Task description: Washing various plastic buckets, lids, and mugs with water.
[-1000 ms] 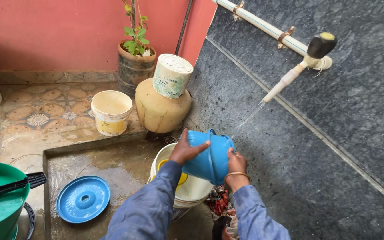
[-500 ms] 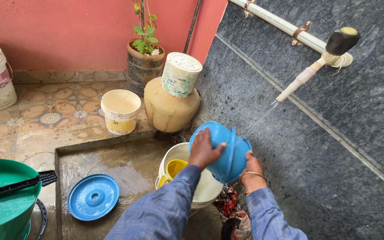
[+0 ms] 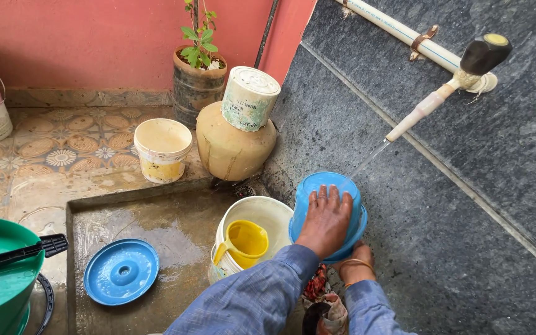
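Observation:
My left hand [image 3: 327,220] lies flat, fingers spread, on the upturned base of a blue plastic bucket [image 3: 317,186]. My right hand [image 3: 356,270] grips the same bucket from below, mostly hidden by it. The bucket is tipped over, base towards me, under a thin stream of water from a white wall tap [image 3: 429,105] with a black handle. Just left of it stands a white bucket [image 3: 268,208] with a yellow mug [image 3: 246,239] inside.
A blue lid [image 3: 121,271] lies on the wet floor. A green tub [image 3: 1,279] with a black handle across it sits at lower left. On the tiled step stand a clay pot [image 3: 231,149] with a tin on top, a cream bucket [image 3: 162,149] and a potted plant [image 3: 196,90].
The blue bucket has turned from lying sideways to base towards me. My left hand moved from its side onto the base; my right hand dropped lower beneath it.

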